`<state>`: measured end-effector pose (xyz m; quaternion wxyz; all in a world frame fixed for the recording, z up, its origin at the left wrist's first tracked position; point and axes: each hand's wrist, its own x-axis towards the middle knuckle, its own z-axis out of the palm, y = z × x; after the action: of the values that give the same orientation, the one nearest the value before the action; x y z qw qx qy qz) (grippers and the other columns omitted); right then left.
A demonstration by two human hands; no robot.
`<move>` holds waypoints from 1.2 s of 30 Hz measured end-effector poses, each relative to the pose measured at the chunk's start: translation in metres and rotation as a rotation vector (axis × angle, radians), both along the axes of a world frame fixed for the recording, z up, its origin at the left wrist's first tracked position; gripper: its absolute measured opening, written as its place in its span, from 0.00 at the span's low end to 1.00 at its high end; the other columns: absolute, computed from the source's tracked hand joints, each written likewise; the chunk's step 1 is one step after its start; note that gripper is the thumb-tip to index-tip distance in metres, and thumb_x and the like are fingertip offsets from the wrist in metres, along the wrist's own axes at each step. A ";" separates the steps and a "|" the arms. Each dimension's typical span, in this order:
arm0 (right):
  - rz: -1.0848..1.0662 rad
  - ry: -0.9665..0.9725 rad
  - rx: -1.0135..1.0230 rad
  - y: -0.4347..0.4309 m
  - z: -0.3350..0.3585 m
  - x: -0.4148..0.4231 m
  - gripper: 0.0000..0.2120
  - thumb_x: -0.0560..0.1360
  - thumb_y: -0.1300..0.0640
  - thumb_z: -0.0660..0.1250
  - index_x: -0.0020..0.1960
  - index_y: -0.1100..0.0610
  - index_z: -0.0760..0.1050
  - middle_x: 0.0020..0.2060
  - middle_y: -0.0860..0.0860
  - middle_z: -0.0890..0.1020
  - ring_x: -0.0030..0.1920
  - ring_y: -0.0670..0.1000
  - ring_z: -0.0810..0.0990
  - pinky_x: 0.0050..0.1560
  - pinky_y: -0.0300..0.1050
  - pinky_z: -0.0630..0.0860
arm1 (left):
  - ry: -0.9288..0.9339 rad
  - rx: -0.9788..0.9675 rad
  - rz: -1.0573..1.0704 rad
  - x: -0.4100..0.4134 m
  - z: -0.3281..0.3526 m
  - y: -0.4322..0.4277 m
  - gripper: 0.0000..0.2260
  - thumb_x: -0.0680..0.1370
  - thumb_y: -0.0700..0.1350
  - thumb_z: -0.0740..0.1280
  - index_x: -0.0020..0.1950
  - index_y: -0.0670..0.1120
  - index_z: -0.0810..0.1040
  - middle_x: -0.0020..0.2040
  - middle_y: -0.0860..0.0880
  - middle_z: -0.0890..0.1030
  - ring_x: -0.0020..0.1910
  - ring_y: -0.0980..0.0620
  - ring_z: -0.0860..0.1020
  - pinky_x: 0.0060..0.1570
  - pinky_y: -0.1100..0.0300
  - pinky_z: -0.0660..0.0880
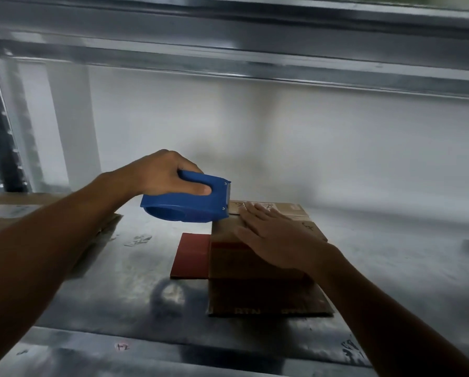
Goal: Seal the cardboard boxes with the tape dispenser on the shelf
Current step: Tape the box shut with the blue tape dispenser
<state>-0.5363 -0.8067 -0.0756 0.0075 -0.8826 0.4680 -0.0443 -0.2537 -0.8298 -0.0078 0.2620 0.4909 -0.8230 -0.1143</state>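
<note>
A brown cardboard box (255,270) stands on the metal shelf (119,268), right of centre. My right hand (279,240) lies flat on its top with straight fingers, pressing it down. My left hand (162,172) grips the handle of a blue tape dispenser (187,205). The dispenser hovers at the box's far left top corner, with its toothed blade end pointing toward the box. No tape roll is visible inside it.
A red flat sheet (191,255) lies on the shelf against the box's left side. Flattened cardboard (37,213) lies at the far left. An upper metal shelf beam (255,50) runs overhead, and an upright post (5,131) stands at the left.
</note>
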 end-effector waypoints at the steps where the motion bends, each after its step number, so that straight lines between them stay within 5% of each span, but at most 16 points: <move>1: -0.004 -0.003 0.001 0.001 0.000 -0.001 0.31 0.83 0.35 0.40 0.83 0.47 0.48 0.83 0.45 0.48 0.82 0.46 0.45 0.81 0.50 0.44 | -0.004 0.011 0.004 -0.001 0.001 -0.001 0.15 0.69 0.70 0.70 0.52 0.65 0.85 0.47 0.63 0.85 0.45 0.60 0.84 0.50 0.54 0.82; 5: -0.036 -0.075 -0.029 0.006 0.002 0.007 0.28 0.83 0.36 0.45 0.78 0.46 0.62 0.79 0.46 0.64 0.78 0.51 0.62 0.75 0.53 0.59 | -0.049 0.041 0.011 -0.001 0.008 -0.004 0.19 0.68 0.73 0.70 0.52 0.66 0.85 0.48 0.63 0.85 0.45 0.60 0.84 0.51 0.54 0.83; 8: -0.071 -0.098 -0.098 0.007 0.002 0.013 0.24 0.81 0.36 0.46 0.65 0.47 0.71 0.64 0.47 0.77 0.64 0.52 0.75 0.62 0.53 0.71 | -0.054 0.054 0.012 -0.001 0.009 -0.006 0.20 0.67 0.75 0.69 0.51 0.66 0.85 0.47 0.63 0.85 0.44 0.61 0.84 0.50 0.55 0.82; 12: -0.061 -0.053 -0.116 0.007 -0.004 0.017 0.32 0.79 0.34 0.41 0.77 0.45 0.62 0.76 0.47 0.68 0.74 0.54 0.67 0.72 0.58 0.63 | -0.027 0.079 0.019 0.000 0.005 -0.009 0.19 0.68 0.72 0.70 0.50 0.63 0.86 0.47 0.61 0.86 0.44 0.59 0.84 0.48 0.56 0.82; 18: -0.076 -0.028 -0.151 -0.002 0.001 0.023 0.32 0.77 0.33 0.39 0.74 0.43 0.64 0.72 0.49 0.70 0.71 0.55 0.66 0.69 0.63 0.62 | 0.012 0.113 0.024 0.001 0.002 -0.011 0.19 0.67 0.71 0.70 0.49 0.61 0.86 0.45 0.59 0.86 0.43 0.58 0.85 0.47 0.57 0.81; 22: -0.054 -0.024 -0.102 -0.005 -0.006 0.021 0.48 0.68 0.21 0.31 0.82 0.42 0.49 0.82 0.44 0.53 0.82 0.50 0.50 0.79 0.64 0.46 | 0.027 0.127 0.016 0.002 -0.001 -0.014 0.19 0.67 0.71 0.70 0.49 0.60 0.86 0.45 0.57 0.86 0.42 0.57 0.85 0.47 0.56 0.81; 24: -0.050 -0.026 -0.089 -0.009 -0.005 0.021 0.51 0.65 0.19 0.29 0.82 0.43 0.48 0.82 0.44 0.53 0.82 0.49 0.50 0.80 0.62 0.46 | 0.039 0.140 0.019 0.003 -0.001 -0.015 0.20 0.67 0.72 0.71 0.49 0.60 0.86 0.46 0.57 0.86 0.43 0.56 0.85 0.48 0.55 0.81; 36: -0.044 -0.007 -0.072 -0.014 -0.007 0.020 0.48 0.67 0.20 0.32 0.82 0.40 0.47 0.82 0.42 0.51 0.82 0.47 0.49 0.80 0.58 0.47 | 0.021 0.210 0.068 0.051 0.000 -0.010 0.22 0.64 0.75 0.71 0.49 0.63 0.86 0.45 0.57 0.87 0.42 0.56 0.86 0.45 0.58 0.78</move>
<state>-0.5160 -0.8211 -0.0822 -0.0236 -0.8717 0.4853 -0.0642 -0.2026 -0.8397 -0.0082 0.2217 0.5423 -0.7863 -0.1962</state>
